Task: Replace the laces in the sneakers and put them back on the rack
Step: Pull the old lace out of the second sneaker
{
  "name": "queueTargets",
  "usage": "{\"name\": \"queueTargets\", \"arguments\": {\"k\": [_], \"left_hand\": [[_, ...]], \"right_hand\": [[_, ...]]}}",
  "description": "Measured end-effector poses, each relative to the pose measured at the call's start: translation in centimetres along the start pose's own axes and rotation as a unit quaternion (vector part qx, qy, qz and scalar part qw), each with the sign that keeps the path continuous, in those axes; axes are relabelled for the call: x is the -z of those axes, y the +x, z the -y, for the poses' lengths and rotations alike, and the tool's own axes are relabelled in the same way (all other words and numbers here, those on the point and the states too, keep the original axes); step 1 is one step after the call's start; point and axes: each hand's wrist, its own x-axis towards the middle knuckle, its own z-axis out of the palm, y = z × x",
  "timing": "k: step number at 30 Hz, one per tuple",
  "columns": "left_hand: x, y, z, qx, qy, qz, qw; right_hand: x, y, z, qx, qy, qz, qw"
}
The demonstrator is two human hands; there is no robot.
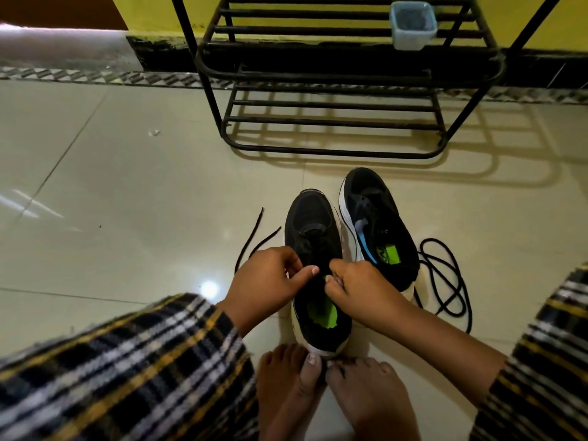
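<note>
Beyond the busy hands the black rack (334,74) is standing on the tiles, while the left hand (270,278) and right hand (356,288) are pinching a lace over the near sneaker (315,249), the other sneaker (378,224) lying just right, a loose lace (448,275) coiling further right.

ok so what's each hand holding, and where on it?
Both the left hand and right hand pinch at the lace over the near sneaker's eyelets; the exact grip point is hidden.
</note>
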Motion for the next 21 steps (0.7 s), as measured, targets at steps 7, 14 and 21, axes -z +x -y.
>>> {"name": "queueTargets", "arguments": {"k": [7,14,21], "left_hand": [[-0.6,0.2,1.6,-0.023,-0.047,0.013,0.999],[-0.7,-0.3,2.2,-0.031,-0.079,-0.001,0.996],[-1.0,-0.5,2.2,-0.022,-0.102,0.003,0.994]], "right_hand": [[0.1,0.2,0.2,-0.062,-0.028,-0.002,0.998],[0.2,0.2,0.9,0.059,-0.220,-0.146,0.963],[-1.0,0.4,0.9,0.126,-0.246,-0.130,0.952]]}}
